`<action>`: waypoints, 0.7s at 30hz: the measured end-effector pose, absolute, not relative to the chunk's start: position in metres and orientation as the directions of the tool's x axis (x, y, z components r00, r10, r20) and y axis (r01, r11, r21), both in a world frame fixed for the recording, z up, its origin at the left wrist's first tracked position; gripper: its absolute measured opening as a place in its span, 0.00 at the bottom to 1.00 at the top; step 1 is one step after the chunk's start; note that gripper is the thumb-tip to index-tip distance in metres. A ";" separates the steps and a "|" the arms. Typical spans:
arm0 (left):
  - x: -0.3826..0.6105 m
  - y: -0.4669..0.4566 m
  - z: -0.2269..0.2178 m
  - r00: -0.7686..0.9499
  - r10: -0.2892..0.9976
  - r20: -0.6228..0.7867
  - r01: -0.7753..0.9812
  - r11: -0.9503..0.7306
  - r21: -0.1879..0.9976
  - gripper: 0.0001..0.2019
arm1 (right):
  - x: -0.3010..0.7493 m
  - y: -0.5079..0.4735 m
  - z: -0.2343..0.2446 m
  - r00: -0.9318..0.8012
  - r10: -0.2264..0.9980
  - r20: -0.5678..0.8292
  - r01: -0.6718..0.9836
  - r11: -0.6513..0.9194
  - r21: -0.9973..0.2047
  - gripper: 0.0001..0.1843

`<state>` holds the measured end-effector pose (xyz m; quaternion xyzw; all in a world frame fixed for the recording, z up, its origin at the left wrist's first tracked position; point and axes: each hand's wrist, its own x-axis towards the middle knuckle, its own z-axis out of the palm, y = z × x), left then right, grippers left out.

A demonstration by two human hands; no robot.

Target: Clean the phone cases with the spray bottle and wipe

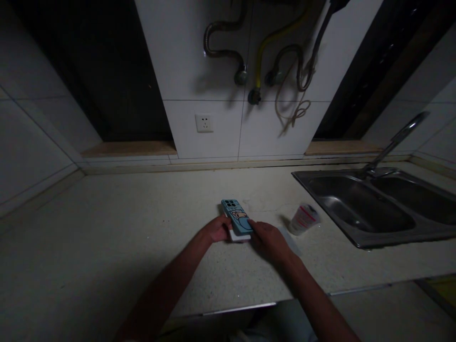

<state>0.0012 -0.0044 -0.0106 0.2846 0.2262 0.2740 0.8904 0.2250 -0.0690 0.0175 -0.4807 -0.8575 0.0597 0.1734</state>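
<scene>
A phone in a blue cartoon-printed case (235,217) lies tilted on a white flat object (238,235) on the speckled countertop (107,223), with its camera end pointing away from me. My left hand (215,229) grips the phone's lower left edge. From the other side, my right hand (269,241) presses its fingers against the lower right edge. The hands partly hide the white object, so I cannot tell what it is. A pale flat sheet (290,240) lies just beyond my right hand.
To the right stand a plastic cup with a red label (304,219) and a steel double sink (356,204) with a curved faucet (395,142). Several flexible hoses (224,38) hang on the tiled wall above a wall socket (204,123). The counter's front edge runs below my forearms.
</scene>
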 end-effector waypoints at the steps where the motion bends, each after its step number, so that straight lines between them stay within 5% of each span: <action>1: 0.001 -0.004 -0.010 0.760 0.595 -0.262 -0.343 0.709 0.617 0.34 | 0.226 -0.070 0.017 -0.479 0.839 0.257 0.802 0.537 -0.259 0.23; 6: 0.003 -0.004 -0.005 0.756 0.594 -0.275 -0.336 0.712 0.616 0.34 | 0.223 -0.075 0.016 -0.417 0.812 0.409 0.803 0.540 -0.252 0.22; 13: 0.018 -0.014 0.012 0.589 0.689 -0.424 -0.211 0.637 0.742 0.16 | 0.222 -0.077 0.016 -0.388 0.710 0.588 0.736 0.622 -0.265 0.23; 17: 0.017 -0.018 0.026 0.509 0.705 -0.494 -0.082 0.611 0.787 0.26 | 0.224 -0.075 0.010 -0.179 0.768 0.615 0.707 0.535 -0.462 0.27; 21: 0.007 -0.015 0.037 0.387 0.774 -0.502 -0.010 0.547 0.837 0.27 | 0.225 -0.069 0.008 0.185 0.849 0.494 0.580 0.311 -0.752 0.33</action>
